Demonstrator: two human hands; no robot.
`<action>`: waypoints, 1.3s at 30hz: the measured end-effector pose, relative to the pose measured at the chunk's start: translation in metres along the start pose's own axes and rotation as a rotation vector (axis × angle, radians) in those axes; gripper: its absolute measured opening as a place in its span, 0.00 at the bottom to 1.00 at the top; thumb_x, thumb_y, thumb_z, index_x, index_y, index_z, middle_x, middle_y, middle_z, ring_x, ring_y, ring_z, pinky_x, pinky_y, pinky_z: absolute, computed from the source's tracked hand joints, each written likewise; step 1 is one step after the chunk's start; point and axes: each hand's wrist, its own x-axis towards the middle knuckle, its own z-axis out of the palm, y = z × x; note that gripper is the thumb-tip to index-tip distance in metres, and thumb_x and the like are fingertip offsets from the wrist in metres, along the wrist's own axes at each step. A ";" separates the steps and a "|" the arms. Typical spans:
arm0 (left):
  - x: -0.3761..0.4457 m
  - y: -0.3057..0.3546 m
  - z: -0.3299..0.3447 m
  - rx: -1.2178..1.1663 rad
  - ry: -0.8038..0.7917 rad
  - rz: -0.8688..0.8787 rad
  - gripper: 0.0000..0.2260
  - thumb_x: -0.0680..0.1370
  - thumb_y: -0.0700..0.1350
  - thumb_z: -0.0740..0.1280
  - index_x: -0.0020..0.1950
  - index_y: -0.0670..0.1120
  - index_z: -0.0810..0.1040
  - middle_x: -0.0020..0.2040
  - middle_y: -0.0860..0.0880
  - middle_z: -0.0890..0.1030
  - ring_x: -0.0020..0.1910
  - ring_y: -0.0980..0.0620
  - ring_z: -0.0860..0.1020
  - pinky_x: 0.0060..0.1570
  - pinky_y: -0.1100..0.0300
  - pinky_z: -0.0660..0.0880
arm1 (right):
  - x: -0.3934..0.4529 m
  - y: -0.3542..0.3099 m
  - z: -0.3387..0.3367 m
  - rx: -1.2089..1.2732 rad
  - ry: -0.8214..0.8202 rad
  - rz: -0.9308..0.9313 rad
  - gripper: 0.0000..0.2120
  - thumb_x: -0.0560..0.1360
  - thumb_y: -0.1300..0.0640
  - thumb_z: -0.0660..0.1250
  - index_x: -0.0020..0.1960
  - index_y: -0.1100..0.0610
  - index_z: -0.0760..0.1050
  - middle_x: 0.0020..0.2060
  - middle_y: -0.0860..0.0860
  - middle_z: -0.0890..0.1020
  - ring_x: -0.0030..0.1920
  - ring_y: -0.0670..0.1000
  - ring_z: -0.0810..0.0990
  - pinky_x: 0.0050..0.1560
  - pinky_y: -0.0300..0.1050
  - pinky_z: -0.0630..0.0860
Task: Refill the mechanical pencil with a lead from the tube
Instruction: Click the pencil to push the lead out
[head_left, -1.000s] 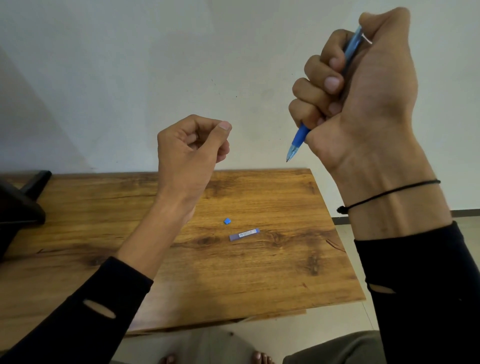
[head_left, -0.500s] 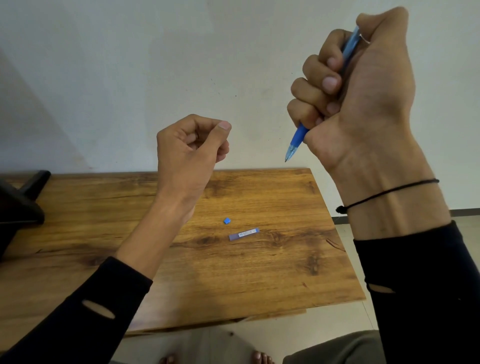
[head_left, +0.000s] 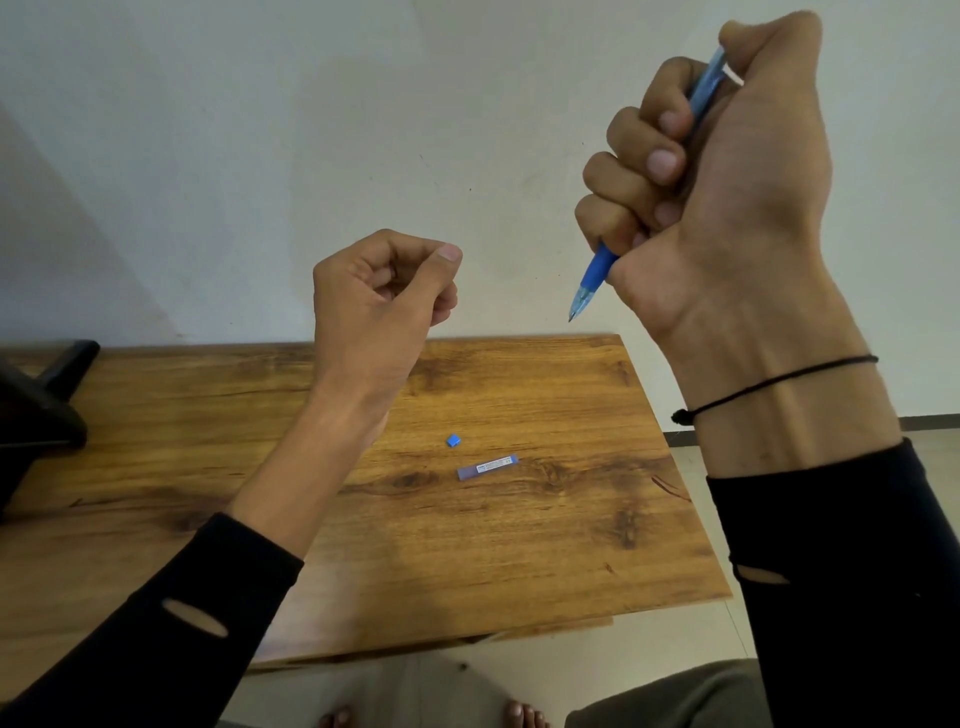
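Note:
My right hand (head_left: 727, 182) is raised high at the right and holds the blue mechanical pencil (head_left: 595, 278) in a fist, tip pointing down and left, thumb over its top end. My left hand (head_left: 379, 306) is held up in the middle, fingers curled with the thumb against the forefinger; whether it pinches a lead I cannot tell. The small lead tube (head_left: 487, 466) lies flat on the wooden table (head_left: 519, 545), and its blue cap (head_left: 453, 440) lies just up and left of it.
A black object (head_left: 36, 415) stands at the table's left edge. A pale wall rises behind the table. The table's right edge and the tiled floor (head_left: 691, 462) are under my right forearm. My knees and bare toes show below the near edge.
Both hands stay almost still; the right hand with the pencil has drifted very slightly left.

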 end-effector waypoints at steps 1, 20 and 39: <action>0.000 0.000 0.000 0.002 -0.002 -0.002 0.04 0.81 0.41 0.75 0.46 0.45 0.87 0.34 0.48 0.84 0.36 0.54 0.81 0.52 0.45 0.86 | 0.000 0.000 0.000 0.002 0.003 0.001 0.25 0.86 0.48 0.51 0.31 0.54 0.60 0.25 0.48 0.59 0.25 0.49 0.51 0.26 0.41 0.53; -0.002 0.001 0.001 -0.004 -0.017 0.007 0.05 0.81 0.40 0.75 0.45 0.45 0.86 0.34 0.48 0.83 0.34 0.54 0.80 0.48 0.52 0.85 | 0.002 0.005 -0.002 0.001 0.021 0.007 0.25 0.86 0.48 0.51 0.31 0.54 0.61 0.25 0.48 0.59 0.26 0.48 0.51 0.25 0.41 0.53; -0.008 -0.001 -0.002 0.096 -0.396 0.152 0.08 0.74 0.42 0.79 0.52 0.49 0.87 0.42 0.48 0.87 0.43 0.53 0.84 0.47 0.49 0.84 | 0.012 0.012 -0.013 0.104 0.092 0.088 0.25 0.86 0.46 0.53 0.32 0.55 0.64 0.24 0.48 0.62 0.24 0.47 0.54 0.23 0.39 0.54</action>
